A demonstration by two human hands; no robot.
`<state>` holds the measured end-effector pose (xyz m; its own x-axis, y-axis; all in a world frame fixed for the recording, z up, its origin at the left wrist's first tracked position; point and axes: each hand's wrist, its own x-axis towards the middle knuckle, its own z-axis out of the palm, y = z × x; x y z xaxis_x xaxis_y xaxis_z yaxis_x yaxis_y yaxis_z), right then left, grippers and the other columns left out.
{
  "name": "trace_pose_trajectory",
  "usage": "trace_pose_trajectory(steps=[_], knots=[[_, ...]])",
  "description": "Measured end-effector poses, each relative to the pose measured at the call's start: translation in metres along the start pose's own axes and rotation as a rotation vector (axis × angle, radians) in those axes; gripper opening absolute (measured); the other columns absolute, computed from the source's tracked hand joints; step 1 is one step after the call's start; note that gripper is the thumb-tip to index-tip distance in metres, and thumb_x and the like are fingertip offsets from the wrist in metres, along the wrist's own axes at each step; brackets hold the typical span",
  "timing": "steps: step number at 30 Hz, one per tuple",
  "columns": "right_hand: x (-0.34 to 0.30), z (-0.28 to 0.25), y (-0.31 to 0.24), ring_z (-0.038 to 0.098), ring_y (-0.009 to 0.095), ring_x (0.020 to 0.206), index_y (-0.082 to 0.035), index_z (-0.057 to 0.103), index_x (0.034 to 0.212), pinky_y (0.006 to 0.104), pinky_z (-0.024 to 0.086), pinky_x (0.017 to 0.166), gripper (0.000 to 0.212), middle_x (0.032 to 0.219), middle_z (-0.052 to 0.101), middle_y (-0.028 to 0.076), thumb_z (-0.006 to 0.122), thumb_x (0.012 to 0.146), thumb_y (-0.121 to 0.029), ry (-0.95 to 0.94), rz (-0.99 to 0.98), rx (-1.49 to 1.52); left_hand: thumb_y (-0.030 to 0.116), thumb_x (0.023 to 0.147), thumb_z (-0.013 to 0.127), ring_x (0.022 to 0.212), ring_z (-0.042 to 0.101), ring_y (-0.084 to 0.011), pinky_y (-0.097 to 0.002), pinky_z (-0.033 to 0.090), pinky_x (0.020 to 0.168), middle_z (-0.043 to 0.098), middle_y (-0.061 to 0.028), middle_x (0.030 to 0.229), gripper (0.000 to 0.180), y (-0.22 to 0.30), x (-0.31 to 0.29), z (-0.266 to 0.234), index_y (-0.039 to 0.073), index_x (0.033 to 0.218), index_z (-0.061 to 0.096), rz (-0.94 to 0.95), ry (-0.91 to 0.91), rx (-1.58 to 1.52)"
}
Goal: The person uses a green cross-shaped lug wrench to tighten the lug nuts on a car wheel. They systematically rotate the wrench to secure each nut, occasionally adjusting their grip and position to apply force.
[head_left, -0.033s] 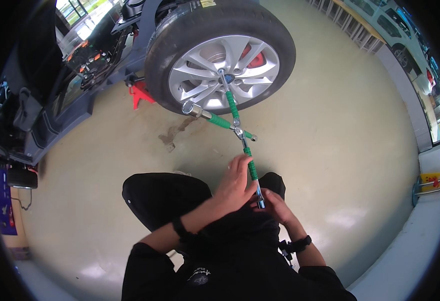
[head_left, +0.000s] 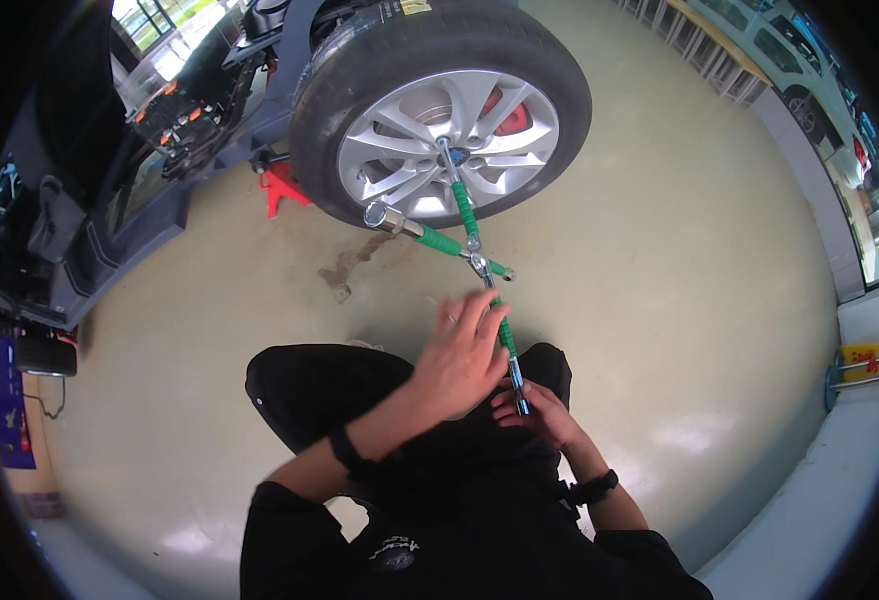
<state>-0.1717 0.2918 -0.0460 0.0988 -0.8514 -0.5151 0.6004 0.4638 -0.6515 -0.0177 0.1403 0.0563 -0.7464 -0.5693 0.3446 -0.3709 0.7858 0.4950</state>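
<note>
A cross wrench (head_left: pixel 476 262) with green grips has its far socket end set on the hub of a silver alloy wheel (head_left: pixel 439 130) with a black tyre. My left hand (head_left: pixel 464 350) wraps the near green arm of the wrench from the left. Just below it, my right hand (head_left: pixel 544 412) grips the wrench's near socket end over my black-clad lap. The wrench's left arm ends in a bare chrome socket (head_left: pixel 379 215) that hangs free.
A red jack stand (head_left: pixel 279 185) sits under the dark car body (head_left: pixel 159 150) left of the wheel. A dark stain (head_left: pixel 344 275) marks the pale floor. A red brake caliper (head_left: pixel 504 115) shows behind the spokes. Parked cars are at the far right.
</note>
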Motion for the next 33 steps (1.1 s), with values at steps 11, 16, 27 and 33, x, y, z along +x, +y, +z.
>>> trace_pose_trajectory(steps=[11, 16, 27, 33], knots=[[0.011, 0.005, 0.0, 0.05, 0.012, 0.052, -0.003, 0.054, 0.099, 0.0252, 0.042, 0.048, 0.015, 0.066, 0.052, 0.003, 0.054, 0.095, -0.018, -0.04, -0.088, 0.096, 0.036, 0.073, 0.071, 0.133, 0.03, -0.0391, -0.0519, 0.03, 0.105, 0.033, -0.0131, 0.146, 0.078, -0.066, 0.0, -0.028, 0.003, 0.138, 0.042, -0.238, -0.085, 1.019], [0.011, 0.021, -0.013, 0.053, 0.012, 0.054, -0.002, 0.053, 0.101, 0.0241, 0.043, 0.048, 0.013, 0.067, 0.054, 0.003, 0.057, 0.089, -0.007, -0.036, -0.082, 0.023, 0.04, 0.085, 0.062, 0.119, 0.052, -0.0349, -0.0456, 0.042, 0.1, 0.059, -0.0209, 0.122, 0.053, -0.145, -0.041, 0.082, 0.005, 0.124, 0.058, -0.653, -1.147, 0.175], [0.013, 0.025, 0.015, 0.056, 0.011, 0.062, -0.001, 0.051, 0.118, 0.0236, 0.044, 0.052, 0.03, 0.078, 0.055, 0.002, 0.059, 0.089, -0.006, 0.079, -0.171, -0.043, 0.026, 0.085, 0.061, 0.118, 0.05, -0.0373, -0.0479, 0.041, 0.098, 0.051, -0.0192, 0.127, 0.057, -0.05, 0.01, -0.031, 0.001, 0.133, 0.043, -0.151, -0.351, 0.315], [0.015, 0.022, 0.016, 0.056, 0.011, 0.061, -0.001, 0.052, 0.117, 0.0236, 0.045, 0.05, 0.028, 0.078, 0.056, 0.003, 0.056, 0.091, -0.007, 0.074, -0.152, -0.08, 0.017, 0.08, 0.066, 0.131, 0.036, -0.0383, -0.0509, 0.033, 0.106, 0.034, -0.0186, 0.142, 0.068, -0.045, 0.022, -0.03, 0.002, 0.138, 0.034, -0.06, -0.157, 0.258]])
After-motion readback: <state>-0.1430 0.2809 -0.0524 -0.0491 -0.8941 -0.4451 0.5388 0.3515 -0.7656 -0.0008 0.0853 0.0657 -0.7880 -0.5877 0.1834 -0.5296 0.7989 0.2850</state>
